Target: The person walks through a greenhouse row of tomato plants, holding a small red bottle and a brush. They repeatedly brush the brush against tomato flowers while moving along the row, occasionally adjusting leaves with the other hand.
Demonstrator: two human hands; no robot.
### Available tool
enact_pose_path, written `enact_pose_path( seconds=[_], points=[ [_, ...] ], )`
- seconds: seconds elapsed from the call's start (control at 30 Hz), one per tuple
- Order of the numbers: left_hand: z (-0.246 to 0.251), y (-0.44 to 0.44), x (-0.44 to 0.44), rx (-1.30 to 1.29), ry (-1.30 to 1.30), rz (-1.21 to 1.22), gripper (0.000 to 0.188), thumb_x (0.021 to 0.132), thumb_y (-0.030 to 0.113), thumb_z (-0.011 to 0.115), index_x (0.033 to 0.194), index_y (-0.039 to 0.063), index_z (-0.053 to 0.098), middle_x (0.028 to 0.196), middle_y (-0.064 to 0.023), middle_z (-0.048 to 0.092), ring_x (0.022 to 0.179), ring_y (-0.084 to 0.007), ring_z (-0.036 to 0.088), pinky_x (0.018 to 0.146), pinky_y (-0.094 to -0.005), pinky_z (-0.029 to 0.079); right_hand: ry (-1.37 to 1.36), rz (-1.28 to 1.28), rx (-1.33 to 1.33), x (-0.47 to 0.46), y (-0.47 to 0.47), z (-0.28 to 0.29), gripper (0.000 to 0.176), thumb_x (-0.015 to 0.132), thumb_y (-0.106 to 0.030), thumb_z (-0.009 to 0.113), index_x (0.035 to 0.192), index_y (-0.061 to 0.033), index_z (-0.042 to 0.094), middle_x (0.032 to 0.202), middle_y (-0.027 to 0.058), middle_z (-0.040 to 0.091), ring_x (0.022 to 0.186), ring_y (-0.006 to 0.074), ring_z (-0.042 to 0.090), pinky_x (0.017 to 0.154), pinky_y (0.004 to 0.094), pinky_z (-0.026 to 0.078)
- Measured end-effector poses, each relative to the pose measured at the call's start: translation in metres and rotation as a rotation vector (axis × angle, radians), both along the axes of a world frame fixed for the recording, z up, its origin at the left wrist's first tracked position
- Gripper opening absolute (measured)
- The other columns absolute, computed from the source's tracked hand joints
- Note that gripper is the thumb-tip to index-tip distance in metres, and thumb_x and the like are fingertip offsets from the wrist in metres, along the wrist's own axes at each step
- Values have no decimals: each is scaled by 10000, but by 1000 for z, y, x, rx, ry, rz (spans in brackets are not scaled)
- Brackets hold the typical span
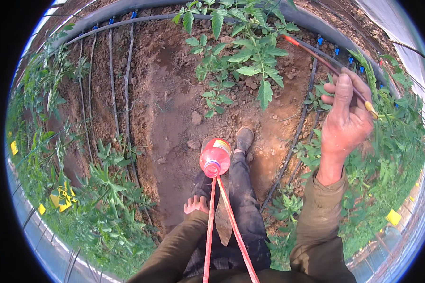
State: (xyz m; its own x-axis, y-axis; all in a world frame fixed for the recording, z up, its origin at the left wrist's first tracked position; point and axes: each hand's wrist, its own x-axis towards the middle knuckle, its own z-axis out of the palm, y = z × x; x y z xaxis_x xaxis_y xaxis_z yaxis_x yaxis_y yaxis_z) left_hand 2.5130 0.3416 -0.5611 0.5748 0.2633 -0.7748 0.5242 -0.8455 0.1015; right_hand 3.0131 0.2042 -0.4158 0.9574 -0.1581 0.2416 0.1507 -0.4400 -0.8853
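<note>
My right hand (347,109), at the upper right, grips a thin brush-like stick (320,58) between thumb and fingers. Its red-orange tip points up and left, close to the leaves of a tomato plant (255,53); whether it touches them I cannot tell. A yellowish piece shows at the stick's other end. My left hand (197,204) rests low at my left leg, fingers somewhat spread, with nothing visible in it. Between the hands, a plastic bottle (216,155) with an open mouth and reddish contents hangs in front of my legs on pink-red cords.
Thick dark irrigation pipe (306,21) with blue connectors crosses the top. Thin drip lines (112,81) run along the soil on both sides. Leafy plants (102,219) line the left and right, among yellow cards (394,217). Clods lie on the dirt path (173,141).
</note>
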Motion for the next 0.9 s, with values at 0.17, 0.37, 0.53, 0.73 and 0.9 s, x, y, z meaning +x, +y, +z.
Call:
enact_pose_path(
  seconds=[0.17,0.37,0.53,0.73,0.9],
  points=[
    [13,-2,27,16,34,45,269,835,397,757,992,181,729,1102,-35,676,1100,-289,647,853,-495,506,-56,30,-44,45,18,-22,210,1085,-126,731,1217,36,746,999,96,766,838,128,753,685,252,633],
    [1,-23,-7,49,-87,68,338,758,464,743,993,220,732,1107,3,664,1048,-278,648,844,-495,480,-6,121,-114,31,28,-24,190,1077,-114,740,1193,35,763,1021,108,778,814,122,747,693,245,619],
    [-11,-36,-23,60,-179,49,308,727,454,713,953,246,735,1093,25,663,1051,-278,646,830,-504,464,-197,274,-172,37,49,-43,144,1047,-44,762,1157,46,785,985,83,783,790,121,722,697,250,599],
    [0,-42,-8,88,-258,107,295,692,404,724,909,205,706,1065,0,664,1022,-283,645,789,-494,447,-113,197,-306,29,42,-47,157,1075,-82,733,1170,38,768,1001,76,777,812,121,736,707,261,609],
    [3,-42,4,116,-315,88,258,679,354,749,862,203,649,1003,-28,653,971,-290,641,751,-486,420,-21,93,-101,43,32,-60,196,1095,-129,709,1207,28,745,1002,78,769,851,124,757,715,266,637]
  ],
)
